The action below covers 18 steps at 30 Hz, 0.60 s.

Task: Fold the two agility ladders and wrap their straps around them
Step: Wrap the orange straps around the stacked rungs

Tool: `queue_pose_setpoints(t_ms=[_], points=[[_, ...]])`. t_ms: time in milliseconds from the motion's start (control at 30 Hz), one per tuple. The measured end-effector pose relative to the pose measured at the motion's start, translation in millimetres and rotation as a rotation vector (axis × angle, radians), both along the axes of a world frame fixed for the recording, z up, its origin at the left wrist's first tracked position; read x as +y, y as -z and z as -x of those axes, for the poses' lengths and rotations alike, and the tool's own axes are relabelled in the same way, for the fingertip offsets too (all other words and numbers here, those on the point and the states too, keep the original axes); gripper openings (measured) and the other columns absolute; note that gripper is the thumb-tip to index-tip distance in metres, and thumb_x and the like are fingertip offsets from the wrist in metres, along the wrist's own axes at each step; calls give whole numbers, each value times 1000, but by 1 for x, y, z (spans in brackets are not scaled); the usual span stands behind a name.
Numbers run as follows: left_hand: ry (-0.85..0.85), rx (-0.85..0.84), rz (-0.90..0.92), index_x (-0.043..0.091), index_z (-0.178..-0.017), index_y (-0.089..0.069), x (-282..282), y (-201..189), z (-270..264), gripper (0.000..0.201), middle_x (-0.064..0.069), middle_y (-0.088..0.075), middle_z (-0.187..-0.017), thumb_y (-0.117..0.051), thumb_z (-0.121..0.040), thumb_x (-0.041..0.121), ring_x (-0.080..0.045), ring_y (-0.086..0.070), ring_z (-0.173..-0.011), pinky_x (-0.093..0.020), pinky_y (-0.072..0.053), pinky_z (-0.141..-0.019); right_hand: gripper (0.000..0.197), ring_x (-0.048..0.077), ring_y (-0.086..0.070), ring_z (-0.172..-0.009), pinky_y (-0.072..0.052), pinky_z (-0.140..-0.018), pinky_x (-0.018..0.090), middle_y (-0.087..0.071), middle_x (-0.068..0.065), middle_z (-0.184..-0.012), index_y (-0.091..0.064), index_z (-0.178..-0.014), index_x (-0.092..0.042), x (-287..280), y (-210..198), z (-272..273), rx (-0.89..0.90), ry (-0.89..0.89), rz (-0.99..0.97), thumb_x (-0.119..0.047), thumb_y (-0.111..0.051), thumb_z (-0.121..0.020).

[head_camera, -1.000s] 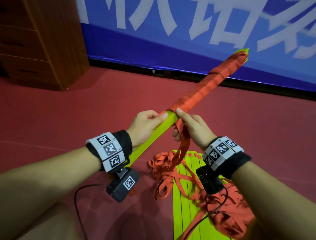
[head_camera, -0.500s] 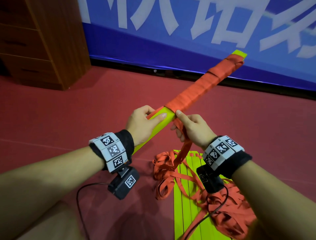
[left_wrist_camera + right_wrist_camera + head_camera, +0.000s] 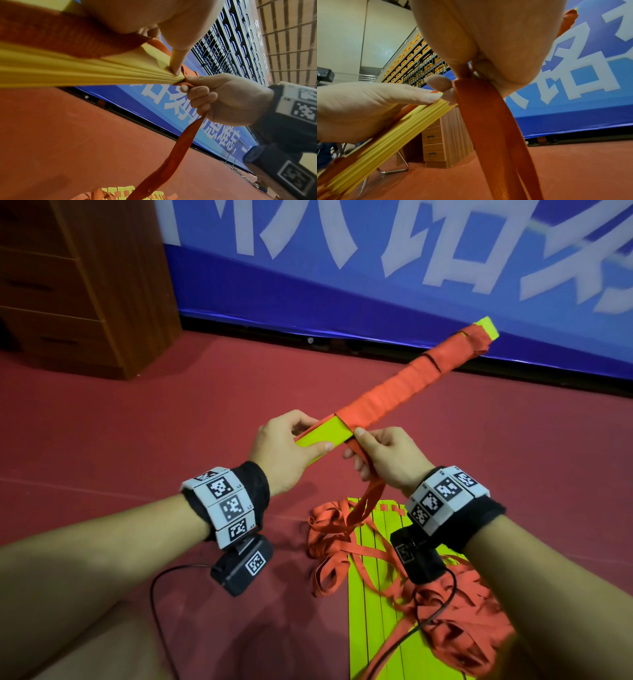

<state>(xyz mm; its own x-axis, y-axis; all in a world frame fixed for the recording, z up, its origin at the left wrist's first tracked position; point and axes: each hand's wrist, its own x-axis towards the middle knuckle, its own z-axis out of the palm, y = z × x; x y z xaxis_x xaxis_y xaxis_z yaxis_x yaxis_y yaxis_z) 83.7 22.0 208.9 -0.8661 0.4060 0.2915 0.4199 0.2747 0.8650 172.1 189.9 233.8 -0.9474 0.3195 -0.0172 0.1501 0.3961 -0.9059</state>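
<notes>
Left hand: your left hand (image 3: 279, 451) grips the bare near end of the folded ladder bundle (image 3: 404, 385), thumb lying along its yellow-green face.
Right hand: your right hand (image 3: 385, 457) pinches the orange strap (image 3: 368, 498) right where the wrapping ends (the left wrist view shows the fingers curled round it).
Bundle: held in the air, slanting away to your right, orange wrap covering most of its length, a yellow-green tip bare at the far end.
Strap tail: hangs from your right hand down to the floor.
Second ladder (image 3: 380, 594): yellow-green rungs flat on the red floor (image 3: 137, 422) below your wrists, loose orange straps tangled over them.
Backdrop: blue banner (image 3: 376, 278), wooden drawer cabinet (image 3: 85, 278) at left.
</notes>
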Motion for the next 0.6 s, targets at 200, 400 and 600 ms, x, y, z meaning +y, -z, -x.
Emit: queue_pose_setpoints(t_ms=[200, 400, 600], points=[[-72, 17, 38, 33, -86, -66, 4, -7, -4, 28, 19, -67, -79, -90, -72, 29, 9, -60, -74, -12, -41, -64, 46, 11, -54, -39, -47, -46, 23, -60, 3, -51, -67, -80, 0, -12, 0, 7, -12, 106, 125, -20, -38, -110], [-97, 57, 43, 28, -88, -61, 6, -6, -10, 29, 15, -67, -79, -87, -75, 31, 2, -59, -71, -21, -44, -62, 63, 18, -52, -43, -47, -46, 23, -58, 11, -55, -71, -77, 3, -18, -5, 7, 16, 223, 222, -57, -61, -94], [-45, 184, 63, 27, -96, -62, 8, 0, -11, 30, 11, -69, -92, -84, -76, 29, -14, -65, -88, -39, -53, -80, 57, 15, -48, -42, -45, -47, 26, -59, 11, -60, -71, -73, 1, -18, -6, 7, 42, 298, 303, -52, -67, -91]])
